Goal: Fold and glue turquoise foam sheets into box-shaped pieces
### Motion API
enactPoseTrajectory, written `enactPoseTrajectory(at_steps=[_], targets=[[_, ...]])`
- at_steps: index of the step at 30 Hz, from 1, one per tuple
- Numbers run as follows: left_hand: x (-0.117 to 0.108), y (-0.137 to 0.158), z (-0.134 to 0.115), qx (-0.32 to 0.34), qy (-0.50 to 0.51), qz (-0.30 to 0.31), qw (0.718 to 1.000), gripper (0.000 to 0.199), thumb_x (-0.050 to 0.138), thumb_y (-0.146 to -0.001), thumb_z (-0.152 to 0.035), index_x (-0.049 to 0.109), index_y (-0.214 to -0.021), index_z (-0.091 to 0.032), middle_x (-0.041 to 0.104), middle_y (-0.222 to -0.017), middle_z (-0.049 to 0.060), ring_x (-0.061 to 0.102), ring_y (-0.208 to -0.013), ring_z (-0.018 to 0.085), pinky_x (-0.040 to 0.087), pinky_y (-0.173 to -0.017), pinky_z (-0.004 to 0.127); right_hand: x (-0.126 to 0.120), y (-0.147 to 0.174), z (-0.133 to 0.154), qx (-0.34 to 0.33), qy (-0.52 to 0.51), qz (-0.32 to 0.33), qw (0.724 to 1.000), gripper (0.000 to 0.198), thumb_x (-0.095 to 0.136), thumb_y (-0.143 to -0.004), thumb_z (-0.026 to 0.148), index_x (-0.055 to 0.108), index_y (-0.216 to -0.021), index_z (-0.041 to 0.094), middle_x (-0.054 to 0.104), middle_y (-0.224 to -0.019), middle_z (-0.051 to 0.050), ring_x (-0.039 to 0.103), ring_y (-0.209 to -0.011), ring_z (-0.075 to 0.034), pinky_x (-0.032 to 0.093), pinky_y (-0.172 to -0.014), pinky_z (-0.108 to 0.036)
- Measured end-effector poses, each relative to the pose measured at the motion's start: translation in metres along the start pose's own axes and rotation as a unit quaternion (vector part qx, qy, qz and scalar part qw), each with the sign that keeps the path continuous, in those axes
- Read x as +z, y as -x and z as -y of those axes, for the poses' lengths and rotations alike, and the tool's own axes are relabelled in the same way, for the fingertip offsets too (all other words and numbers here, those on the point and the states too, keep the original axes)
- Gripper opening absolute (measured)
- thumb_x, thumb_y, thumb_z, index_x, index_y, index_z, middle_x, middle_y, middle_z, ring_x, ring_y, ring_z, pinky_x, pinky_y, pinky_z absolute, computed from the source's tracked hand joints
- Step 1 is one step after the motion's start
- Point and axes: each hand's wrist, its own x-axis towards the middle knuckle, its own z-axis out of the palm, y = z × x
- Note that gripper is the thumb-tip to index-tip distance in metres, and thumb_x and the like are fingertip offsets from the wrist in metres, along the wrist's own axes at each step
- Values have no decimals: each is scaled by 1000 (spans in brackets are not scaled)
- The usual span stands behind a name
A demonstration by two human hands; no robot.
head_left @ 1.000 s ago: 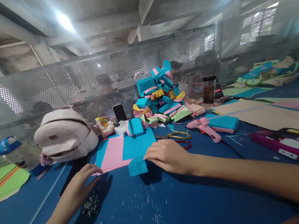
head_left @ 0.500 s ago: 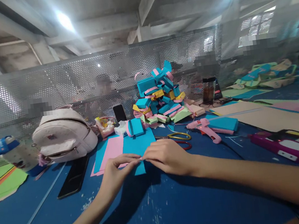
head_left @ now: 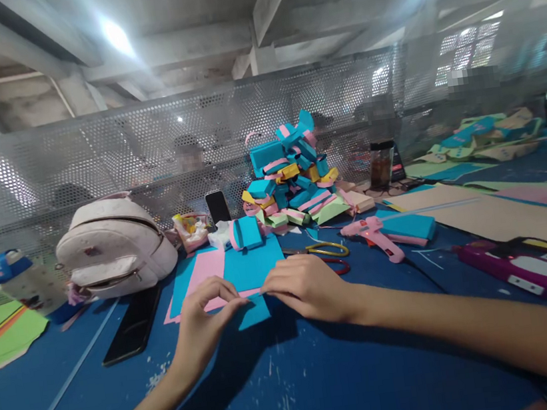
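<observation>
A small piece of blue paper (head_left: 254,313) with a thin pink strip along its upper edge is held up over the table. Its left side is pinched between the thumb and fingers of my left hand (head_left: 205,311). At the upper right corner, the closed fingertips of my right hand (head_left: 307,289) pinch the paper's edge. Sheets of blue paper (head_left: 251,265) and pink paper (head_left: 206,269) lie flat just beyond my hands. Scissors (head_left: 328,249) with yellow and red handles rest behind my right hand, partly covered by it.
A pile of folded blue, pink and yellow paper boxes (head_left: 294,175) stands at the back. To its right lie a pink glue gun (head_left: 375,235) and a purple power strip (head_left: 518,267). On the left are a white backpack (head_left: 113,253), a black phone (head_left: 133,324) and a bottle (head_left: 32,284).
My left hand has shifted slightly left along the paper, and its fingers are more bent. The blue piece has tilted, showing more of its face. My right hand has hardly moved.
</observation>
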Motion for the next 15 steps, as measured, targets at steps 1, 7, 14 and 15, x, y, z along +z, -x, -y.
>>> enactPoseTrajectory(at_steps=[1,7,14,15], targets=[[-4,1,1,9,-16,3,1000,23,71,-80,-26,59,-62,-18,63,-71,0,60,-71,15,43,-72,27,-1,1,0,1,-1,-3,1000,22,47,-95,20,69,-99,18,71,-89,-4,61,-81,-18,38,-67,-29],[-37,16,9,-18,-94,-7,995,26,56,-91,-31,52,-68,-19,59,-75,0,55,-73,15,41,-70,26,-2,4,-5,7,-12,-14,1000,21,47,-96,22,68,-96,17,71,-92,-4,63,-82,-17,39,-69,-29],[-37,21,6,27,-119,31,992,24,56,-91,-33,57,-114,-25,61,-119,4,53,-115,21,40,-98,32,-3,-5,1,-5,-15,-14,1000,22,47,-96,23,69,-97,18,72,-91,-4,63,-82,-17,39,-68,-29],[-33,20,4,50,-129,57,989,35,60,-89,-33,53,-123,-27,58,-126,5,51,-120,22,39,-101,34,-3,-7,3,-4,-19,-16,1000,22,47,-96,24,69,-98,18,72,-91,-4,64,-82,-18,39,-69,-29]])
